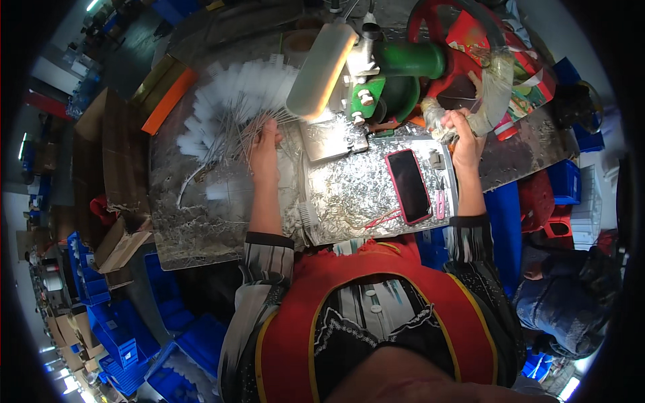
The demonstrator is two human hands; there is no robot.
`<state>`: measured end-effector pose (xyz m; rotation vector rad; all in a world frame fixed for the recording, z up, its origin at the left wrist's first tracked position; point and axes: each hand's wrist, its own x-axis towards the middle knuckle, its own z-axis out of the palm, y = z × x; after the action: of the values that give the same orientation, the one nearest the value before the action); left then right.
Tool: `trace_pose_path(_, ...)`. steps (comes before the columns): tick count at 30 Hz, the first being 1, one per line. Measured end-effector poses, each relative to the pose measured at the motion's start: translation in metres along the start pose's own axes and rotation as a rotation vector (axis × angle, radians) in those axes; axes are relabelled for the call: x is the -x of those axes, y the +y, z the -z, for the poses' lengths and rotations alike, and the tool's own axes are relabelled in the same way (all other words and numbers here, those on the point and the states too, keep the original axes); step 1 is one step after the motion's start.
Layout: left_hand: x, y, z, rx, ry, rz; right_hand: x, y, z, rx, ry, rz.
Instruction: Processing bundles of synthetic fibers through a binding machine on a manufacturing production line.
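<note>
A heap of white plastic pieces [228, 91] with thin metal wires [232, 138] fanning out of it lies on the left of the worktable. My left hand [265, 148] is at the wires' ends, its fingers curled closed around some of them; the exact number is hidden. To the right, my right hand [463, 141] is closed on the tape-wrapped handle [494, 101] of a red wheel [420, 23]. That wheel belongs to a green bench press [406, 60]. A lit lamp [322, 70] shines on the metal block [332, 140] under the press.
A phone in a red case [408, 187] lies on the foil-like sheet [342, 195], beside a pink-handled tool [440, 203]. An orange-edged box [168, 97] and cardboard [124, 154] border the table's left. Blue bins [121, 339] stand below left. Another person [564, 302] is at the right.
</note>
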<state>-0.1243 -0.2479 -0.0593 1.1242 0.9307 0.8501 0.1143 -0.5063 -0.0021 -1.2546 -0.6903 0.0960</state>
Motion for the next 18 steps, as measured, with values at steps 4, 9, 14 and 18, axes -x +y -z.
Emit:
trace_pose_path(4, 0.008, 0.011, 0.010, -0.535, 0.097, -0.164, 0.034, -0.016, -0.026, 0.186, 0.282, -0.218)
trace_pose_path(9, 0.003, 0.007, 0.030, -0.939, 0.140, -0.676, 0.092, 0.016, -0.078, -0.053, -0.318, -0.392)
trace_pose_path(14, 0.011, 0.017, 0.053, -1.220, 0.206, -1.121, 0.108, 0.024, -0.195, -0.258, -0.663, -0.590)
trace_pose_path(18, 0.041, 0.024, 0.057, -1.364, 0.214, -1.034, 0.092, 0.041, -0.262, -0.595, -0.688, -0.766)
